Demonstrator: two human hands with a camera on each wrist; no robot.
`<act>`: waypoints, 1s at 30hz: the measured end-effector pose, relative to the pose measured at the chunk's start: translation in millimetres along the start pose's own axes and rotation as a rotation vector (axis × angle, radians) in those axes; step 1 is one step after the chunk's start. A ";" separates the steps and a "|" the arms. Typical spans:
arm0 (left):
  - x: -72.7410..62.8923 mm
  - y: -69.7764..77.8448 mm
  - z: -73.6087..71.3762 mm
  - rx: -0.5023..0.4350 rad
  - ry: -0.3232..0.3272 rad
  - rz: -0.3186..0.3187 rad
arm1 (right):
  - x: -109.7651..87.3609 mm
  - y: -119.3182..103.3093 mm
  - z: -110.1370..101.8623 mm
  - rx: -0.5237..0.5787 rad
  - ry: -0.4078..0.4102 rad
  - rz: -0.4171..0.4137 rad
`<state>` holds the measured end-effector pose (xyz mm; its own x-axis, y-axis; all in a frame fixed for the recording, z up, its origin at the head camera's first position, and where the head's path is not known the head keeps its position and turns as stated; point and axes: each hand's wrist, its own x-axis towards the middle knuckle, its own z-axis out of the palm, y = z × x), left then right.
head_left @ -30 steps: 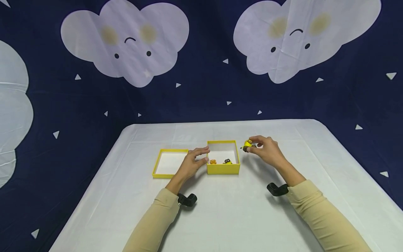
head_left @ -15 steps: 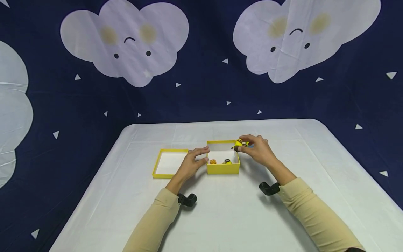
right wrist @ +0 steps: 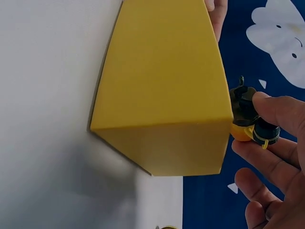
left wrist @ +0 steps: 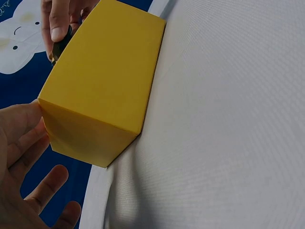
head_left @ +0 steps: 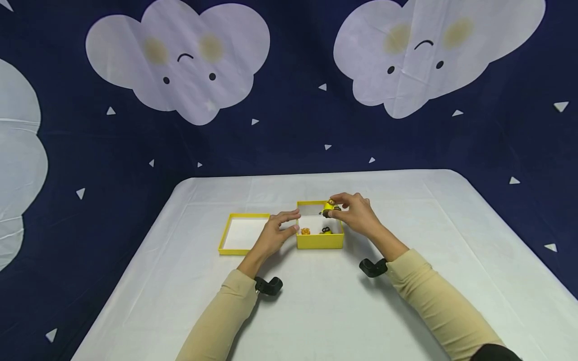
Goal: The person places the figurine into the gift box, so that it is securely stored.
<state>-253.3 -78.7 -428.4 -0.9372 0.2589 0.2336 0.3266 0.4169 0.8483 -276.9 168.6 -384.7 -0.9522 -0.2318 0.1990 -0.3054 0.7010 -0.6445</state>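
A small yellow minion figure (head_left: 328,207) with dark parts is pinched between the thumb and fingers of my right hand (head_left: 356,214). It hovers above the right part of an uncovered yellow box (head_left: 319,242); the right wrist view shows the figure (right wrist: 244,107) just past the box's upper edge. My left hand (head_left: 272,234) rests its extended fingers against the box's left side, and in the left wrist view its fingers (left wrist: 21,117) touch a corner. Inside the box lie a small orange figure (head_left: 305,231) and another yellow figure (head_left: 326,230), partly hidden by the front wall.
A shallow yellow-rimmed lid (head_left: 244,234) with a white inside lies left of the box, partly behind my left hand. The white-covered table (head_left: 316,306) ends at a dark blue cloth backdrop (head_left: 289,150) with clouds.
My right hand has moved left with the minion figure, from beside the box to over it. My left hand, the box and the lid have stayed in place.
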 end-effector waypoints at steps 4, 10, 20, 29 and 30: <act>0.5 -0.1 0.1 0.005 0.002 0.011 | 3.0 -2.1 4.6 -0.014 0.004 -0.010; 0.6 0.2 0.0 -0.003 -0.003 -0.004 | 7.6 -4.6 10.9 -0.035 0.000 0.004; 0.9 -0.6 -0.1 -0.014 -0.005 -0.011 | 14.0 -8.2 20.0 -0.073 -0.046 0.039; 0.6 -0.3 -0.2 -0.022 -0.020 -0.020 | 17.4 -12.6 27.8 -0.120 -0.062 -0.005; 0.7 -0.3 -0.2 -0.021 -0.021 -0.020 | 17.9 -13.0 28.9 -0.129 -0.066 -0.008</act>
<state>-254.1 -78.8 -428.4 -0.9407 0.2690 0.2066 0.3048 0.4036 0.8626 -289.7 135.9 -394.1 -0.9482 -0.2789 0.1522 -0.3160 0.7788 -0.5419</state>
